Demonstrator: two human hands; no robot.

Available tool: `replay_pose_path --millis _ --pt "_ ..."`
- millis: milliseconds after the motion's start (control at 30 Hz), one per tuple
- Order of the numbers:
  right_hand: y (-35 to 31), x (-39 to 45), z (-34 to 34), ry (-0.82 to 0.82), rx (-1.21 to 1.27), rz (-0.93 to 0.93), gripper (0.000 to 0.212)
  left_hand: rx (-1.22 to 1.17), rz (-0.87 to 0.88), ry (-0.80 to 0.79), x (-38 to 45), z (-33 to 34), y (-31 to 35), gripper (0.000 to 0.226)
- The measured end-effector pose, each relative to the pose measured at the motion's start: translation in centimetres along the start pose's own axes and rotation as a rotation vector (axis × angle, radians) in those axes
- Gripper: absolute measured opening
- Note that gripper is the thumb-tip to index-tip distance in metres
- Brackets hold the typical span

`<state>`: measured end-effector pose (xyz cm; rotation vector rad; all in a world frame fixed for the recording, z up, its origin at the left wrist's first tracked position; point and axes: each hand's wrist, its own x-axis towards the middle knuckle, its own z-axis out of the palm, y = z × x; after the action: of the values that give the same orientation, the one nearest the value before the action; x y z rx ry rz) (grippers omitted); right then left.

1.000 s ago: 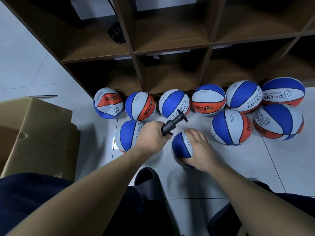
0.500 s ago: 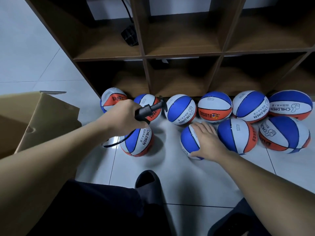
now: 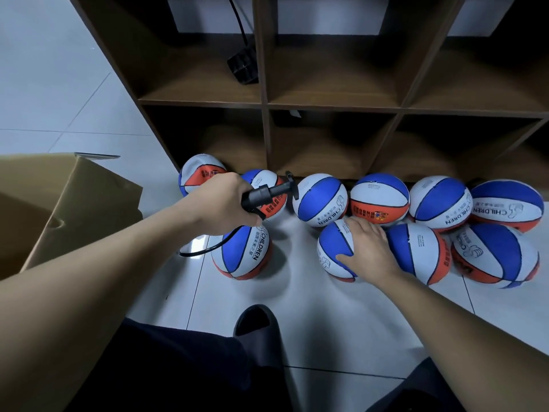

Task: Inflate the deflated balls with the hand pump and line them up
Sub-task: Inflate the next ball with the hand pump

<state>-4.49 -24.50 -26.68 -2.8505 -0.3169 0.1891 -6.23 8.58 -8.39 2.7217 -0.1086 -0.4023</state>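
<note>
left fingers grip pump; right fingers spread on ball, half hidden.

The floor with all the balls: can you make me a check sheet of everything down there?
Surface: white tiled floor, glossy.
Job's things: ten blue, white and orange balls by the shelf foot, six behind, four in front; black hand pump.
Clutter: open cardboard box on the left; dark slipper near the person's leg.
Hands: left hand grips the pump; right hand rests on a front-row ball, fingers spread over it.
Cables: the pump's thin black hose loops to the floor; a black cable runs to a black object on the shelf.
Surroundings: brown cubby shelf, white wall behind.
</note>
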Motion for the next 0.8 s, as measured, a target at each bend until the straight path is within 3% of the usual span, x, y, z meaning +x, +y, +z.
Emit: replay_pose_path --millis 167,367,533,800 --pt "-3.9 3.1 -3.4 -0.032 0.033 0.009 0.082 -0.026 -0.041 0.058 -1.4 -3.5 -1.5 0.027" --pt "-13.8 9.8 -4.6 -0.134 0.185 -0.181 0.058 -0.048 -0.300 0.068 -3.0 -5.5 -6.9 0.027" --pt "-20.6 16.2 -1.4 -0.201 0.240 -0.287 0.063 -0.158 -0.503 0.136 -2.6 -4.7 -11.9 0.024" --pt "-27.2 25.0 3.7 -0.284 0.391 -0.339 0.077 -0.277 -0.634 0.171 -0.8 -3.9 -16.9 0.018"
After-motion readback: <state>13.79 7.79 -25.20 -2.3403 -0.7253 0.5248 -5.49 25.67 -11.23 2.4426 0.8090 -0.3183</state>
